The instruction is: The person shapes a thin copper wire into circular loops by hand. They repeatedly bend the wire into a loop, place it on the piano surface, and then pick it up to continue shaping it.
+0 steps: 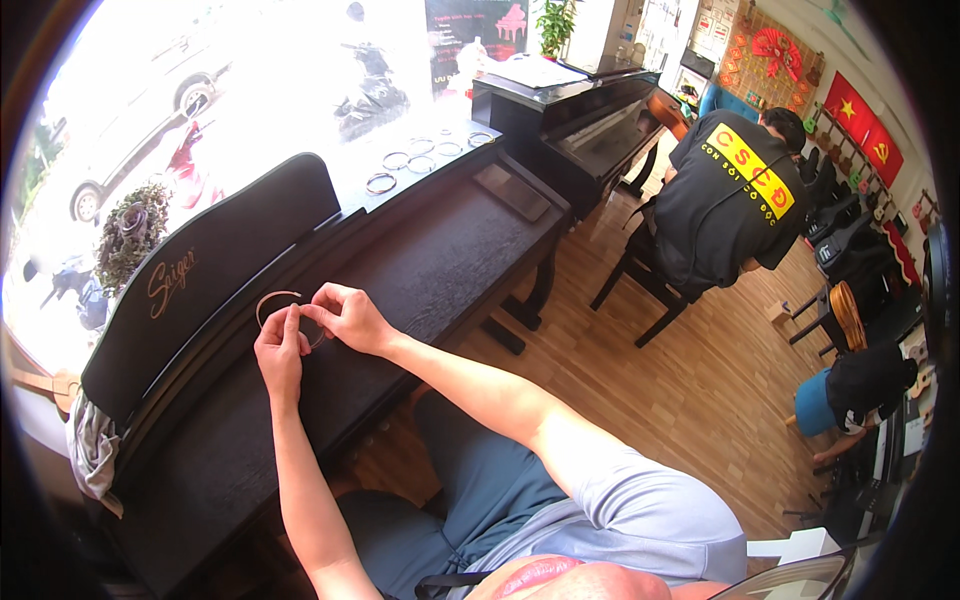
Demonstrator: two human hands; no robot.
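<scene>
My left hand [280,352] and my right hand [352,318] meet over the dark closed lid of a piano [420,275]. Between their pinched fingertips is a thin copper-coloured coil [264,304], which looks like a coiled instrument string. It forms a loose ring, partly hidden behind my fingers. On the light ledge behind the lid lie several similar thin coils [396,161], some dark and some silvery, spaced apart.
A dark phone-like slab [511,192] lies on the lid's right end. The upright black music rest [220,265] stands behind my hands. Grey cloth [93,450] hangs at the left end. To the right, a person in a black shirt [735,200] sits on a black chair [645,275].
</scene>
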